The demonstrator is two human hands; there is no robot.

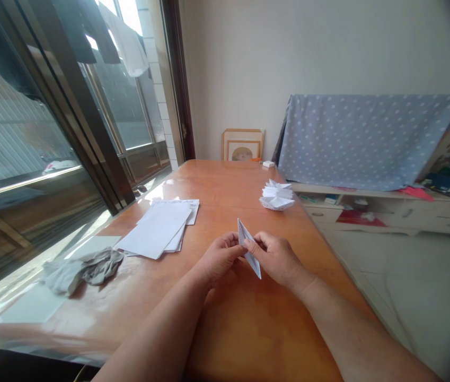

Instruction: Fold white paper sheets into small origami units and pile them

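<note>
Both hands are at work low over the desk [228,180]. Left grip [225,255]: closed on the folded paper [254,266], thumb and fingers at its left side. Right grip [280,259]: closed on the same piece from the right, thumb laid across its near face. The folded paper is thus between the two grips, narrow and pointed at both ends, tilted, with one tip up and away from the wearer and the other down and toward the wearer.

Beyond the grips, slightly right: a pile of folded white pieces [277,196], well apart from the hands. Left of the left grip and a little farther off: a stack of white sheets [155,228], edges uneven. Farther left and nearer the wearer: a crumpled grey cloth [101,267]. At the desk's far end, past the pile: a small white box [268,164]. Behind that end, a framed picture [243,144]; to the right of it, a blue dotted cover [368,140] above a white cabinet [411,216].
</note>
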